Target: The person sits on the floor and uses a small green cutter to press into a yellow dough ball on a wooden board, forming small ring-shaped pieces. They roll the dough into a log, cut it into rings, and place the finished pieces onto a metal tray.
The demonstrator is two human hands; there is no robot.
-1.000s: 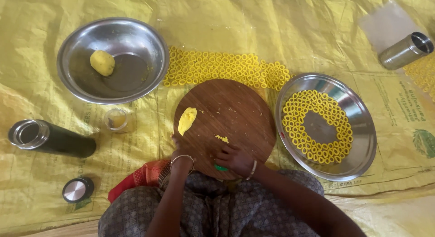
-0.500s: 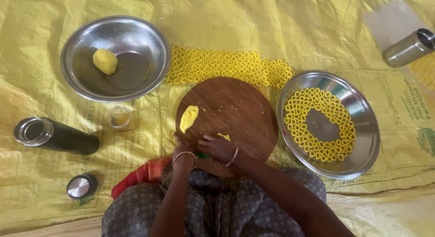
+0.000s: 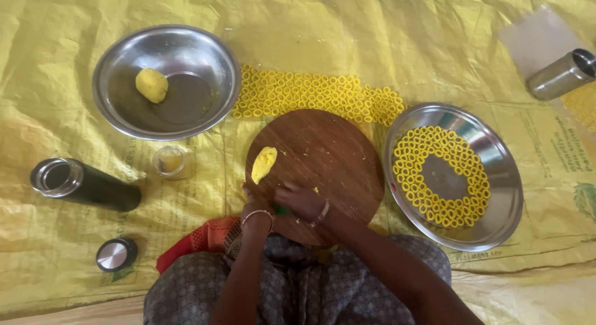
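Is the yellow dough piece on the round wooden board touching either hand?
Apart. The head view shows bare board between the dough piece and both the left hand and the right hand.

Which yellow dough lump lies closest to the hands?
The flattened yellow dough lump on the round wooden board, just above the hands; the rounder one sits in the steel bowl.

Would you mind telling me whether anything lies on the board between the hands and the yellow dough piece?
Nothing visible does. The dough piece lies on the round wooden board, just beyond the left hand and right hand; only bare wood and a few crumbs lie between.
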